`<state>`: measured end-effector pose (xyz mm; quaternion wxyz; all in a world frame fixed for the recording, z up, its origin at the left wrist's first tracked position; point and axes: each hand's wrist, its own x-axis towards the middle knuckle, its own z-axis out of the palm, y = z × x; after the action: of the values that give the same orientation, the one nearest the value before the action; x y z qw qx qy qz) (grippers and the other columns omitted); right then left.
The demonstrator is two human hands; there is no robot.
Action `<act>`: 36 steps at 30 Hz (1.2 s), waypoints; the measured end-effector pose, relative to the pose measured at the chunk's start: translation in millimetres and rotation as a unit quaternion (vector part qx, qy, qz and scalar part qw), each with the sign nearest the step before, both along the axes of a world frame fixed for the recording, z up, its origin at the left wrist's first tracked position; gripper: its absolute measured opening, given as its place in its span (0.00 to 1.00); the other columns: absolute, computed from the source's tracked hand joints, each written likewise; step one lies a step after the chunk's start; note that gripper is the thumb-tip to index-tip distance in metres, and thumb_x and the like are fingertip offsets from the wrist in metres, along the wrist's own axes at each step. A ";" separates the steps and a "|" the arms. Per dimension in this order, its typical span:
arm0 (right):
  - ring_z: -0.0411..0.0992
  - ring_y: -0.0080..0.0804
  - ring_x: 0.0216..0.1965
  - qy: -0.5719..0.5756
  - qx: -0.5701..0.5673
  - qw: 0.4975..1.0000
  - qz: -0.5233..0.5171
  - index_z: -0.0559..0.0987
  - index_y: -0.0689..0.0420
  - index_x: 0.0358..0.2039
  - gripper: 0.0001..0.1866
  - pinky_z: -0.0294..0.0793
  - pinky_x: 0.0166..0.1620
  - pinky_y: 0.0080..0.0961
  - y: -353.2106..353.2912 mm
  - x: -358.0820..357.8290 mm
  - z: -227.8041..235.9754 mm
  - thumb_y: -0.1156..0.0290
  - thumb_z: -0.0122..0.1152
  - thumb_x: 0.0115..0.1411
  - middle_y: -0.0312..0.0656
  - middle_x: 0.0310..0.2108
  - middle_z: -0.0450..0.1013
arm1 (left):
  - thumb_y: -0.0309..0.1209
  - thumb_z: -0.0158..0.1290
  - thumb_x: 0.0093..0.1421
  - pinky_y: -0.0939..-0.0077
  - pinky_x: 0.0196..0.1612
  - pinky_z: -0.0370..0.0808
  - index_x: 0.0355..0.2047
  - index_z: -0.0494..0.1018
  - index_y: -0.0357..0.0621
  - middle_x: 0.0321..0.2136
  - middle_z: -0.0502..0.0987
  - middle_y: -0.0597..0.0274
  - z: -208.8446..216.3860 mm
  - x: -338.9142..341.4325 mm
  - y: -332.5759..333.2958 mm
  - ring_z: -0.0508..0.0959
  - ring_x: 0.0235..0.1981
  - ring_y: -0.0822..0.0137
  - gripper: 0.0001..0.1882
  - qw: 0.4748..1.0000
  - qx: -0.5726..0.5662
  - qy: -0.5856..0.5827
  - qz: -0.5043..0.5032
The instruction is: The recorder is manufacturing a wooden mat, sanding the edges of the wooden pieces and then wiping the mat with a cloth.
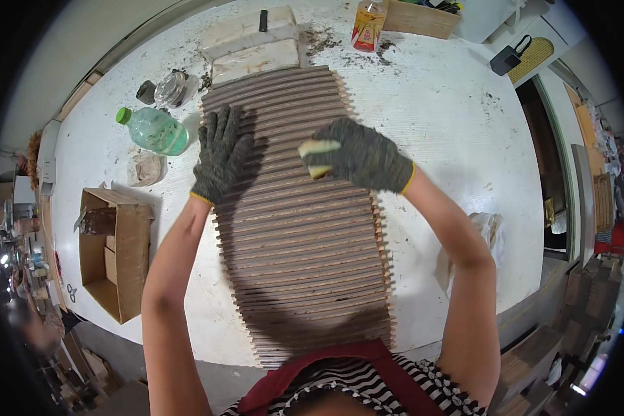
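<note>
A long row of narrow brown wooden strips (298, 236) lies side by side down the middle of the white table, with uneven ends along both edges. My left hand (222, 152), in a dark knitted glove, rests flat with fingers stretched on the strips' left edge. My right hand (364, 154), gloved alike and slightly blurred, is closed around a pale yellow sponge (318, 157) over the strips' upper middle. Whether the sponge touches the wood, I cannot tell.
Wrapped white blocks (253, 59) with a small black object (263, 21) stand beyond the strips. At left are a green-capped bottle (156, 130), a clear jar (171, 89) and an open cardboard box (118, 253). A drink bottle (369, 26) stands at the back; crumpled plastic (489, 232) lies right.
</note>
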<state>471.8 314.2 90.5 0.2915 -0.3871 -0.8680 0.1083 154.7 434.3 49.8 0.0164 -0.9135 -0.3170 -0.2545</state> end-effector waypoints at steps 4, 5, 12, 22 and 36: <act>0.74 0.40 0.50 -0.051 0.171 0.981 -0.074 0.80 0.39 0.53 0.23 0.74 0.60 0.33 66.6 40.2 -10.0 0.58 0.71 0.56 0.39 0.50 0.75 | 0.41 0.51 0.66 0.29 0.67 0.48 0.69 0.59 0.49 0.72 0.54 0.46 -11.1 -3.9 16.9 0.51 0.73 0.38 0.32 0.985 -0.010 0.167 0.050; 0.73 0.41 0.52 -0.071 0.159 0.977 -0.125 0.80 0.38 0.54 0.24 0.74 0.60 0.34 81.7 53.3 -14.1 0.57 0.72 0.55 0.42 0.52 0.75 | 0.41 0.51 0.66 0.29 0.67 0.48 0.69 0.59 0.49 0.72 0.53 0.46 -12.2 -5.1 16.8 0.51 0.73 0.38 0.33 0.981 -0.026 0.182 0.061; 0.70 0.41 0.56 0.069 0.028 0.966 -0.249 0.80 0.44 0.55 0.26 0.70 0.62 0.37 67.6 46.4 -3.5 0.52 0.71 0.57 0.43 0.51 0.76 | 0.38 0.54 0.63 0.27 0.66 0.49 0.67 0.62 0.51 0.72 0.54 0.47 -6.5 -2.4 7.3 0.53 0.72 0.36 0.32 0.995 -0.019 0.092 0.036; 0.73 0.41 0.49 -0.038 0.094 0.982 -0.158 0.81 0.47 0.50 0.22 0.75 0.54 0.35 99.3 29.2 -10.9 0.54 0.69 0.57 0.46 0.47 0.75 | 0.46 0.47 0.67 0.33 0.68 0.48 0.69 0.60 0.48 0.71 0.56 0.44 -2.5 1.3 3.1 0.54 0.71 0.39 0.32 0.992 -0.008 0.116 0.056; 0.75 0.42 0.48 -0.122 0.157 0.974 -0.112 0.79 0.40 0.52 0.15 0.79 0.52 0.37 73.4 -32.4 -12.6 0.56 0.60 0.66 0.42 0.52 0.74 | 0.46 0.47 0.68 0.35 0.67 0.51 0.67 0.62 0.45 0.69 0.59 0.45 -2.9 3.6 3.9 0.57 0.69 0.41 0.32 0.993 -0.003 0.097 0.069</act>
<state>439.4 387.6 77.9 0.2507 -0.4415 -0.8544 -0.1105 158.3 438.2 46.9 0.0619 -0.9099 -0.3767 -0.1622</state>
